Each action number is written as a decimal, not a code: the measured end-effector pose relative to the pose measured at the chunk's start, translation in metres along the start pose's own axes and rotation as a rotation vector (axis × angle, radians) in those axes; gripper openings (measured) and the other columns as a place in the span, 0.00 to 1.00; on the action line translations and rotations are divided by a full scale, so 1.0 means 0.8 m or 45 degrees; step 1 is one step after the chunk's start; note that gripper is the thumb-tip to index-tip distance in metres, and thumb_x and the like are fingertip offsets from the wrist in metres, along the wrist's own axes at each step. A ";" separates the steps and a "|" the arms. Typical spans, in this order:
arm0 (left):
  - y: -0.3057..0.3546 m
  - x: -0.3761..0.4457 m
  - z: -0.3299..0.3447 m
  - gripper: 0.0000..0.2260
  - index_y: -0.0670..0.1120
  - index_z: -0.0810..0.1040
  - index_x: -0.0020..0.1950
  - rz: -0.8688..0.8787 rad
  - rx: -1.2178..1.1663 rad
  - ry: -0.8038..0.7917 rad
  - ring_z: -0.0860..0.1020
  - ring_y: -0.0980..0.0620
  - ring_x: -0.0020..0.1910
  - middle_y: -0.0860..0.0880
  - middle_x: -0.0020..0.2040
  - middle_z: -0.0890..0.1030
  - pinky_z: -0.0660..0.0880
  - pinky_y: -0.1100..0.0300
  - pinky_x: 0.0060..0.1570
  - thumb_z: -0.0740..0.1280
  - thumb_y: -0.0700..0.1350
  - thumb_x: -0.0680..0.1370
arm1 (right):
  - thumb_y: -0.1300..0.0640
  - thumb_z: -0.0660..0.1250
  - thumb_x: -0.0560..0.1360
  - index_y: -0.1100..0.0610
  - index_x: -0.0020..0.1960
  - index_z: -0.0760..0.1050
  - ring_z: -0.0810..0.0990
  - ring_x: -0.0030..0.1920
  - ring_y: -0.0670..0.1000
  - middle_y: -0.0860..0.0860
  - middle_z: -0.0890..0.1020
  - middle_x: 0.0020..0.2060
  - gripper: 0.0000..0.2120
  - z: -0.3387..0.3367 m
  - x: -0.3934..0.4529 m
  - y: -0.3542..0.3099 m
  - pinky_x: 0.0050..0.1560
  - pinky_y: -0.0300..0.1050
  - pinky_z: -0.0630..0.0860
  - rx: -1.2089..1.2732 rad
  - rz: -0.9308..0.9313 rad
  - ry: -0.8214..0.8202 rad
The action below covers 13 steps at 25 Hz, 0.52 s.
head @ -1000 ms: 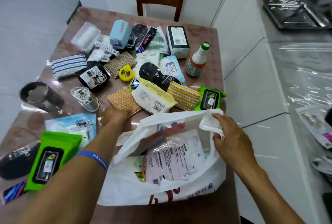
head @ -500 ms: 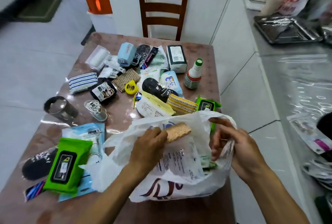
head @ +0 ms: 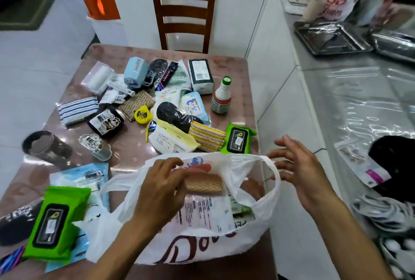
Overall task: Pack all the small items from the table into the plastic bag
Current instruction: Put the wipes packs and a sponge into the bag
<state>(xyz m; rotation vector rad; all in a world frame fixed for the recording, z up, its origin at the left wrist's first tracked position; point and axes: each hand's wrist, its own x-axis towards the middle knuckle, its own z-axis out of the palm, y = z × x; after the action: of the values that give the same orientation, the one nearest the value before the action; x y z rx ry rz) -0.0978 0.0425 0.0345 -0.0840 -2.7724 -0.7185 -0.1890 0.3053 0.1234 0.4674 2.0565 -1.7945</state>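
White-tiled room, brown glossy table (head: pixel 233 70) with a wooden chair (head: pixel 183 13) at its far edge and a foil-covered counter (head: pixel 359 90) off to the right. Plastic bag (head: pixel 197 243), white with dark red print, sits at the table's near edge, mouth open upward. Inside it: a tan woven pad (head: pixel 205 182) lying on a white printed packet (head: pixel 202 214). Left hand (head: pixel 160 192) is over the bag mouth, fingers loosely curled just beside the pad; looks like it holds nothing, but contact with the bag film is hard to judge. Right hand (head: pixel 298 171) hovers off the bag's right handle loop, fingers spread and straight, gripping nothing, motion-blurred.

Items on the table beyond the bag: green wipes pack (head: pixel 237 140) near the right edge, yellow striped cloth (head: pixel 207 137) touching it, yellow-white pouch (head: pixel 173 140), black wrapped item (head: pixel 177 114), bottle with green cap (head: pixel 222 96) upright near the right edge, dark-and-white box (head: pixel 200 76), light blue case (head: pixel 135 72), yellow tape measure (head: pixel 142 114), second tan woven pad (head: pixel 137 104), blue-striped cloth (head: pixel 77 108) near the left edge, black panda packet (head: pixel 105 122). Metal cup (head: pixel 46 148) lies on its side at the left edge, clear swab container (head: pixel 96 146) just beside it. Near left corner: another green wipes pack (head: pixel 56 221) on top of a light blue packet (head: pixel 83 175).
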 end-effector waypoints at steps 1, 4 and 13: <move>-0.012 0.002 -0.004 0.11 0.48 0.82 0.47 -0.062 0.093 0.004 0.76 0.41 0.52 0.42 0.55 0.80 0.76 0.46 0.45 0.78 0.41 0.67 | 0.49 0.67 0.76 0.58 0.52 0.77 0.78 0.34 0.53 0.56 0.83 0.42 0.12 0.007 0.037 0.005 0.32 0.44 0.73 0.034 0.028 0.103; -0.042 -0.004 -0.018 0.07 0.48 0.83 0.45 -0.267 0.354 0.003 0.74 0.38 0.57 0.41 0.58 0.79 0.69 0.45 0.51 0.73 0.45 0.68 | 0.50 0.72 0.71 0.59 0.60 0.76 0.81 0.49 0.58 0.60 0.82 0.57 0.20 0.037 0.153 0.060 0.45 0.46 0.73 -0.354 0.099 0.137; -0.068 -0.099 -0.033 0.21 0.50 0.75 0.50 -0.907 0.116 -0.063 0.78 0.42 0.50 0.48 0.51 0.80 0.75 0.48 0.49 0.69 0.61 0.64 | 0.59 0.79 0.64 0.60 0.56 0.78 0.80 0.41 0.53 0.55 0.82 0.51 0.23 0.088 0.211 0.097 0.35 0.39 0.76 -0.214 0.269 0.022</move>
<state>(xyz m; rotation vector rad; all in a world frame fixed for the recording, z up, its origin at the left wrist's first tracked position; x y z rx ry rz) -0.0219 -0.0168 0.0088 0.9517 -2.8583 -0.7352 -0.2956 0.2473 -0.0338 0.6271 2.0623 -1.4884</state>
